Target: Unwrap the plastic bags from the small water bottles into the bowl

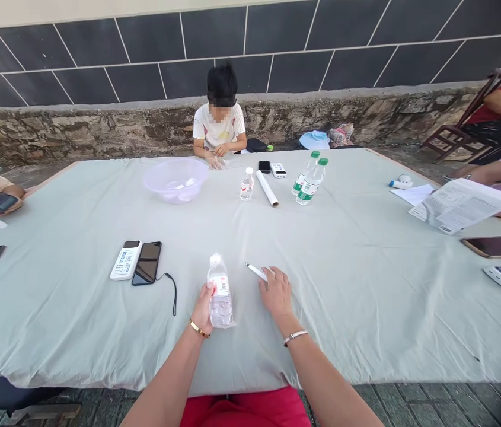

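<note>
My left hand (203, 308) is closed around the side of a clear plastic bottle (220, 305) with a white cap and a red-and-white label. Loose see-through film seems to cover the bottle, which leans slightly as it meets the tablecloth. To the right, my right hand (277, 292) lies palm down with its fingers bent over the near end of a slim white pen-like tool (255, 270). The tool's dark tip points away to the left. Its covered end is hidden, so the exact kind does not show.
A black phone (147, 263) with a strap and a white power bank (126, 260) lie left. Farther back are a purple basin (175, 181), a small bottle (247, 185), a white roll (267, 188) and two green-capped bottles (311, 184). People sit around the table (343, 261), one holding papers (466, 204).
</note>
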